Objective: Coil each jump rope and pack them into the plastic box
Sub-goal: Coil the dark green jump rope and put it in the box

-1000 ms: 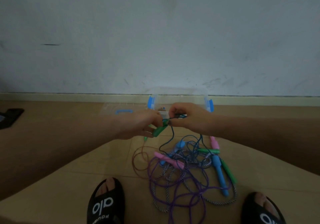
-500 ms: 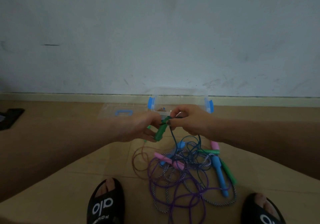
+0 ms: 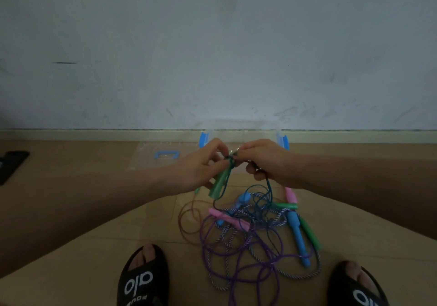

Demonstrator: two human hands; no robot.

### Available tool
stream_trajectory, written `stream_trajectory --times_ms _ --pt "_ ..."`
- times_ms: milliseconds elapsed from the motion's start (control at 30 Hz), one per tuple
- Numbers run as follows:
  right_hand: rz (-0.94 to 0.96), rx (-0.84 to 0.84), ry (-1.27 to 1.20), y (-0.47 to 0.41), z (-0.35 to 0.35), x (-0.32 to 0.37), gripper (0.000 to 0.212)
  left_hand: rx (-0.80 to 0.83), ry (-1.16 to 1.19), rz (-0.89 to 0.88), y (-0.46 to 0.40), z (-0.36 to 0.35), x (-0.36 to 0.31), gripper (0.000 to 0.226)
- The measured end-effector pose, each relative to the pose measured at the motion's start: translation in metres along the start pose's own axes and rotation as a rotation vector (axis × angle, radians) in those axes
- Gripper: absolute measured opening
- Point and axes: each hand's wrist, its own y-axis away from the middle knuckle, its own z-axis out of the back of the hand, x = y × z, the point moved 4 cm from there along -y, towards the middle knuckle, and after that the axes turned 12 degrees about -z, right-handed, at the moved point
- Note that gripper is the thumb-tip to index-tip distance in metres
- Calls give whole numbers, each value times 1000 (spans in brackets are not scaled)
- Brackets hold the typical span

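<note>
Showing tan tile floor (image 3: 146, 253) | scuffed wall (image 3: 212, 45) | lid (image 3: 163, 155), prob. clear

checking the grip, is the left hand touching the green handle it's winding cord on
Touching. The head view shows the left hand gripping the green handle, fingers curled around its upper part.

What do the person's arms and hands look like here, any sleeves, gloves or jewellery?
Both forearms are bare, with no sleeves in view. The left hand and right hand wear no gloves, and no rings, watch or bracelet show. The dim light hides finer marks.
</note>
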Motion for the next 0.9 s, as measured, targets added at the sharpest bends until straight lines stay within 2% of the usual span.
stream_trajectory --times_ms 67,167,267,467,567,700,800,900 --pt "0 1 4 -1 -3 0 14 -69 -83 -60 -4 0 -1 11" --pt "-3 -1 47 0 -6 1 15 -98 -180 -134 -5 2 -4 12" --pt "-25 -3 117 -1 -8 0 17 -85 -231 -167 -7 4 -4 13" --pt "-161 8 31 -3 -8 -3 22 -37 -475 -200 -13 4 -3 12" --pt "-189 31 -22 -2 -10 -2 24 -32 -472 -191 -12 4 -6 14" --pt "-229 145 -38 0 -7 -4 19 -59 -426 -218 -8 8 -8 14" --pt "-242 227 -20 1 -8 -8 31 -55 -452 -269 -7 7 -7 11" --pt "-223 268 -85 0 -10 -9 25 -38 -455 -265 -7 5 -7 7"
